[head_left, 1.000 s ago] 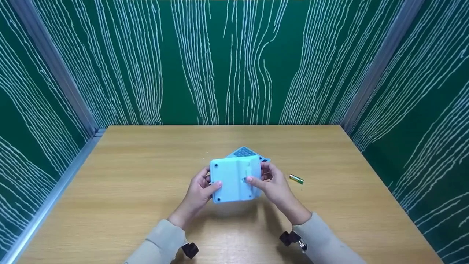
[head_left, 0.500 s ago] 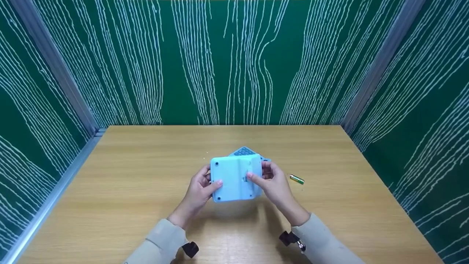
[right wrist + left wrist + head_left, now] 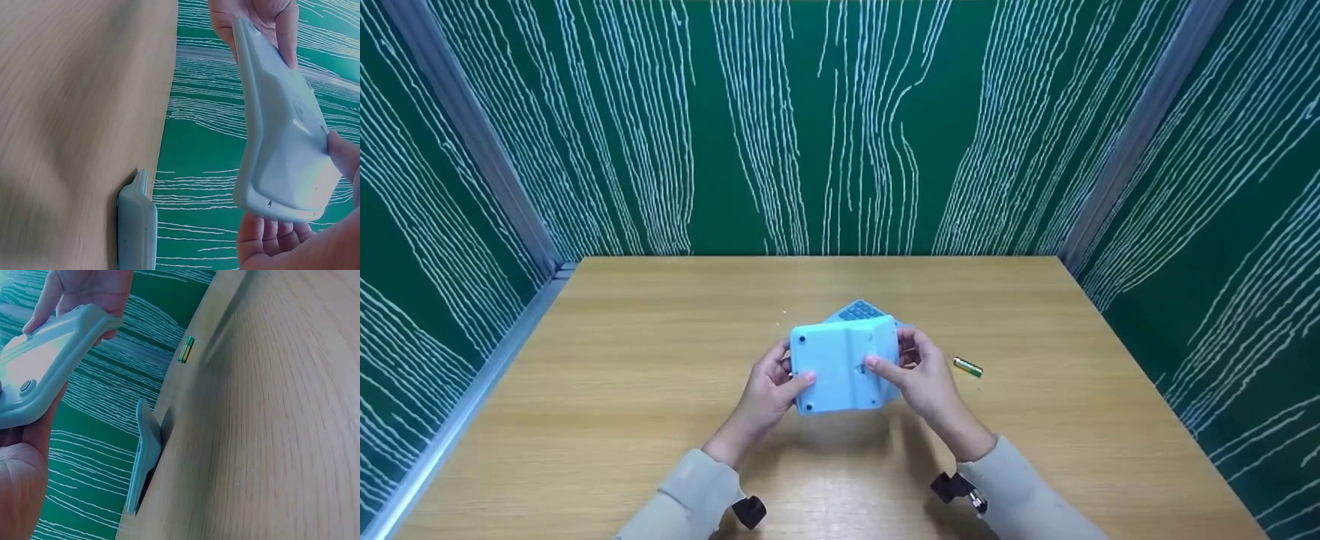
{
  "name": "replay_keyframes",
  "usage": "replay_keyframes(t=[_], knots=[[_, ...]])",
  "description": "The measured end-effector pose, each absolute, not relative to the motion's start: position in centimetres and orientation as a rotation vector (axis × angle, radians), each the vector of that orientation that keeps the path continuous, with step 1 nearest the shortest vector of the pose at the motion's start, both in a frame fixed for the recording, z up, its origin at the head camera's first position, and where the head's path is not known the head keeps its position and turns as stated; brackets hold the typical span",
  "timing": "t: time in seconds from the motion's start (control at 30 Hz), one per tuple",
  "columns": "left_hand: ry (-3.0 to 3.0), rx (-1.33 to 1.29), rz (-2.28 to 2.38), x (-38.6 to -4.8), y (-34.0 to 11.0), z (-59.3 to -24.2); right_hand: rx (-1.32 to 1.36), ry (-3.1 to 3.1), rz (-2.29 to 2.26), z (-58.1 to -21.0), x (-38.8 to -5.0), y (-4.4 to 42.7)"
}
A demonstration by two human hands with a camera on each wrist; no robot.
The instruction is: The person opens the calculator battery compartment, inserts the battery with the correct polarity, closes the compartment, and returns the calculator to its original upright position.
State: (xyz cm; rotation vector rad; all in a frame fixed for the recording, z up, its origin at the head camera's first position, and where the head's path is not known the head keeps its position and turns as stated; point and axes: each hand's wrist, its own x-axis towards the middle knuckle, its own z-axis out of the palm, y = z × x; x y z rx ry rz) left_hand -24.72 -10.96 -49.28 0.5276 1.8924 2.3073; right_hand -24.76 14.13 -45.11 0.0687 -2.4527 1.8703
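Both hands hold a light blue calculator (image 3: pixel 832 367) above the table, its back facing up with dark round feet at the corners. At its left edge my left hand (image 3: pixel 765 394) grips it, thumb on the back and fingers underneath. My right hand (image 3: pixel 926 379) holds the right edge, with the thumb pressing near a small notch on the raised part of the back. Behind it, a second blue calculator (image 3: pixel 860 309) lies on the table with some keys showing, partly hidden by the held one. A green battery (image 3: pixel 967 367) lies to the right of my right hand.
The wooden table (image 3: pixel 645 360) carries a few tiny white specks beyond my left hand. Green walls (image 3: pixel 1035 150) with white wavy lines stand behind the table and along both sides.
My right thumb has shifted slightly upward on the calculator's back, and the calculator's right side has tilted a little. The second calculator and the battery stay in place.
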Motion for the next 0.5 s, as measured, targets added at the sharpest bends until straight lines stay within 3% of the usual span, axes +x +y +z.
replay_keyframes(t=[0.5], knots=[[2.168,0.567,2.178,-24.6,-10.7,-49.1,0.067,-2.446,1.894,-46.3,-25.3,14.8]])
